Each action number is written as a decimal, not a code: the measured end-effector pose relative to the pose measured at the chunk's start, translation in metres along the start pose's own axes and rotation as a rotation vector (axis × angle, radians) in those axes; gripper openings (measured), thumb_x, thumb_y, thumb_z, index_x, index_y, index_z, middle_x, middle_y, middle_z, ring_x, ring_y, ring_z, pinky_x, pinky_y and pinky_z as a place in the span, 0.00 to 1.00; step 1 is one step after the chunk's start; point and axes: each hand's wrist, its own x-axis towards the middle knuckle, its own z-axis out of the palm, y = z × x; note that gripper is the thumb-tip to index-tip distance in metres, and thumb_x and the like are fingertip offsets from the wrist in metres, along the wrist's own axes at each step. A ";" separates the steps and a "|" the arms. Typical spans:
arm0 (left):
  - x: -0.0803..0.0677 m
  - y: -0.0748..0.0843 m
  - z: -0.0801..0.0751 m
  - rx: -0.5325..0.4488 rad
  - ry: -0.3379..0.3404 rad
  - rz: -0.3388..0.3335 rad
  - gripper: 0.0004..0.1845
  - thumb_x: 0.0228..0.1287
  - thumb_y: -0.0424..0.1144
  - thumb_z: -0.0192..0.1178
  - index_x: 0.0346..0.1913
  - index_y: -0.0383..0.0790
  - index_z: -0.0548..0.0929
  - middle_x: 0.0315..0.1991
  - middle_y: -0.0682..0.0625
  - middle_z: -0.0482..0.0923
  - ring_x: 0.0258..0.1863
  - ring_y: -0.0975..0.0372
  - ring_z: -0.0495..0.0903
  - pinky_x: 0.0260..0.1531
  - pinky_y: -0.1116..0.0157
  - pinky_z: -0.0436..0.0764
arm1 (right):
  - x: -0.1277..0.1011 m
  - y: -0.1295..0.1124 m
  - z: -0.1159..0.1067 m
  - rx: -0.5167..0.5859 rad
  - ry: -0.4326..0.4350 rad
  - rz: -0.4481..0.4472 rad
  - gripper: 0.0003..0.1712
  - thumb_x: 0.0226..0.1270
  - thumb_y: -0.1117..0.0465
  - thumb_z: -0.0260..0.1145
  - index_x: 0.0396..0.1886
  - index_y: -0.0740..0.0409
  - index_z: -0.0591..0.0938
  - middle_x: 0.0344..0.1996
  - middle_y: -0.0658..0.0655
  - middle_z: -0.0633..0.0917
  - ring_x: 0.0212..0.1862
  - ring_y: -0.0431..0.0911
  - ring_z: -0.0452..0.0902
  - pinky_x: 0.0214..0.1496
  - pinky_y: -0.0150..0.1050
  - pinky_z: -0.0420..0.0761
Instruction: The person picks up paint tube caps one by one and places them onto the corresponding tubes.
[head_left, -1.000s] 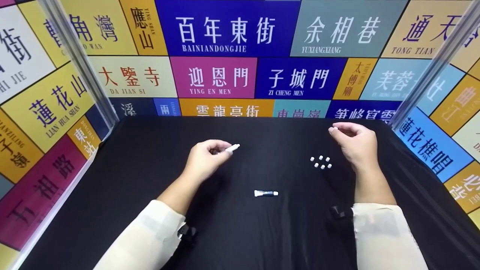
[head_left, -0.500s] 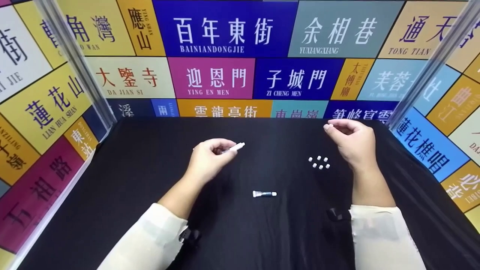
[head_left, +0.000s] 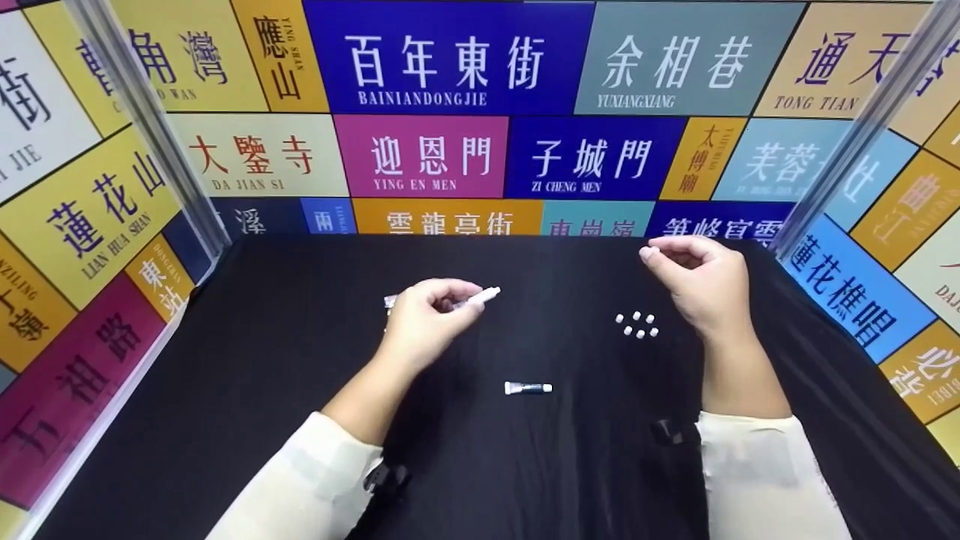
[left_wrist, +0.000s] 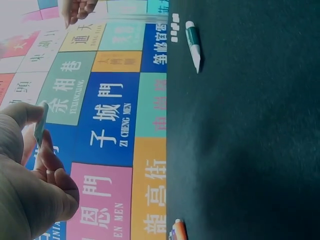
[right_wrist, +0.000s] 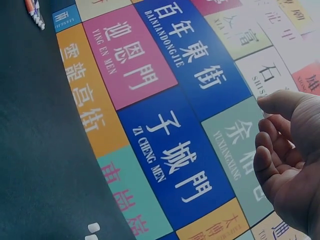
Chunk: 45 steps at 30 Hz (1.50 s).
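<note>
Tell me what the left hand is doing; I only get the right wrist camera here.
Observer: The left hand pinches a thin white stick between thumb and fingers.
Operator: Report what lies loose on the table.
Observer: A small tube with a white cap lies flat on the black cloth, near the middle, with neither hand touching it.
Operator: Count the white bits for me.
Observer: Six small white pieces sit in a tight cluster just left of the right hand, apart from it.
</note>
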 end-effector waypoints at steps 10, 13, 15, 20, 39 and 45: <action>-0.002 0.007 0.004 -0.004 0.005 0.048 0.08 0.63 0.42 0.77 0.45 0.52 0.95 0.34 0.54 0.89 0.33 0.63 0.81 0.36 0.70 0.80 | -0.011 -0.023 -0.002 0.021 -0.005 -0.080 0.14 0.64 0.57 0.82 0.46 0.57 0.94 0.36 0.34 0.88 0.38 0.32 0.85 0.44 0.21 0.83; -0.003 0.008 0.005 -0.011 0.007 0.057 0.08 0.63 0.41 0.77 0.45 0.52 0.95 0.34 0.53 0.89 0.32 0.63 0.81 0.36 0.70 0.80 | -0.015 -0.030 -0.002 0.036 -0.007 -0.110 0.13 0.63 0.58 0.82 0.45 0.56 0.94 0.37 0.36 0.88 0.39 0.33 0.85 0.44 0.21 0.83; -0.004 0.009 0.005 -0.013 0.008 0.059 0.08 0.63 0.41 0.77 0.45 0.51 0.95 0.34 0.53 0.88 0.32 0.63 0.81 0.36 0.70 0.80 | -0.018 -0.035 -0.002 0.044 -0.009 -0.126 0.12 0.63 0.58 0.82 0.44 0.56 0.94 0.37 0.38 0.88 0.39 0.34 0.85 0.45 0.21 0.84; -0.005 0.010 0.007 -0.027 0.012 0.065 0.07 0.63 0.41 0.77 0.44 0.51 0.95 0.34 0.53 0.88 0.32 0.63 0.81 0.36 0.70 0.80 | -0.022 -0.043 -0.002 0.050 -0.012 -0.146 0.12 0.62 0.59 0.82 0.44 0.55 0.94 0.38 0.39 0.88 0.40 0.35 0.86 0.45 0.22 0.84; -0.025 0.030 0.011 -0.108 0.011 0.106 0.09 0.62 0.41 0.78 0.44 0.57 0.95 0.36 0.55 0.87 0.36 0.63 0.81 0.38 0.70 0.80 | -0.045 -0.074 -0.001 0.099 -0.038 -0.301 0.09 0.60 0.64 0.83 0.41 0.55 0.95 0.36 0.43 0.89 0.34 0.37 0.84 0.39 0.24 0.83; -0.032 0.040 0.009 -0.173 -0.004 0.147 0.09 0.63 0.41 0.78 0.45 0.55 0.95 0.38 0.55 0.88 0.35 0.62 0.82 0.37 0.71 0.81 | -0.055 -0.085 0.000 0.123 -0.055 -0.353 0.09 0.58 0.67 0.83 0.40 0.57 0.95 0.36 0.46 0.90 0.31 0.37 0.83 0.34 0.24 0.82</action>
